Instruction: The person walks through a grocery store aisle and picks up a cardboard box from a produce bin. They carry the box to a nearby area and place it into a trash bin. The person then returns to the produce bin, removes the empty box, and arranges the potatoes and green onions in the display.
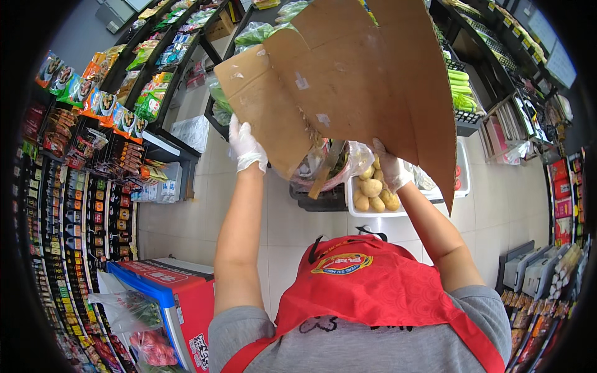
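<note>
A large flattened brown cardboard sheet (348, 68), creased and with scraps of tape on it, is raised in front of me. My left hand (247, 146), in a white glove, is closed on its left edge. At its lower edge my right hand (393, 169), also gloved, grips the cardboard, with part of the hand in front of it. Just below the right hand lie potatoes (372, 188) in a white crate (379, 214). A clear plastic bag (357, 160) and a wooden-handled tool (320, 180) show under the sheet; the cardboard hides much of what lies behind.
Shelves of packaged goods (81, 211) line the left side. Leafy greens (252, 34) and celery (460, 90) stand beyond the sheet. A red and blue chest (168, 280) with bagged produce is at lower left. Tiled floor (286, 230) lies between me and the crates.
</note>
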Demonstrator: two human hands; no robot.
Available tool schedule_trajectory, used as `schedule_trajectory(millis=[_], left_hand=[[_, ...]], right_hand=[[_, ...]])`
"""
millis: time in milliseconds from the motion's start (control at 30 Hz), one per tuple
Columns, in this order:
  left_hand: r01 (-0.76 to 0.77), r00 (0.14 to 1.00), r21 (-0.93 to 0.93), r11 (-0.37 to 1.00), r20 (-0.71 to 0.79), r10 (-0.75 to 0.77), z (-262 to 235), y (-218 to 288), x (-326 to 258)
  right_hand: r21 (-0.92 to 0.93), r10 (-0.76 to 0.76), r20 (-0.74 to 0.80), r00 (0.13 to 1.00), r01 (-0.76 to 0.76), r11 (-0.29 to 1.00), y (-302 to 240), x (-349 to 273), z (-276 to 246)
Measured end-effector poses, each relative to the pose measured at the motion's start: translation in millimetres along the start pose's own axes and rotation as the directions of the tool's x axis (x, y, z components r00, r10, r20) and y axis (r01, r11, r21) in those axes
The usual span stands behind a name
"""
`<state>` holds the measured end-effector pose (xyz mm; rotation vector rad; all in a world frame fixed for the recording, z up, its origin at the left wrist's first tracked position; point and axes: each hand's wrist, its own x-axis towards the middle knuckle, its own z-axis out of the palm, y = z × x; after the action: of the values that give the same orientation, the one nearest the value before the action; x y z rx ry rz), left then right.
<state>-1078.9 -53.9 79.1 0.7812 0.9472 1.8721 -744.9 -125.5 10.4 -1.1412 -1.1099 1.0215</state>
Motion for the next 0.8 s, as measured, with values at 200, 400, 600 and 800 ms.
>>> schedule_trajectory(millis=[200,400,600,800], left_hand=[[-0.011,0.999,0.022,1.000,-0.039,0.012,-24,8,21],[0.050,0.989,-0.015,0.999,-0.139,-0.051,-25,15,39],[0.014,0.994,-0.008,1.000,-0.111,-0.014,-29,11,47],[0.032,0.996,0.025,0.999,-0.081,-0.030,-37,17,60]], right_hand=[[0.186,0.117,-0.028,0.993,-0.110,0.976,-9,-4,-3],[0.233,0.047,-0.040,0.998,-0.036,0.972,-4,4,-12],[0.236,0.029,0.008,1.000,-0.030,0.971,-11,17,-13],[0.240,0.016,-0.038,0.999,-0.006,0.971,-28,11,-6]])
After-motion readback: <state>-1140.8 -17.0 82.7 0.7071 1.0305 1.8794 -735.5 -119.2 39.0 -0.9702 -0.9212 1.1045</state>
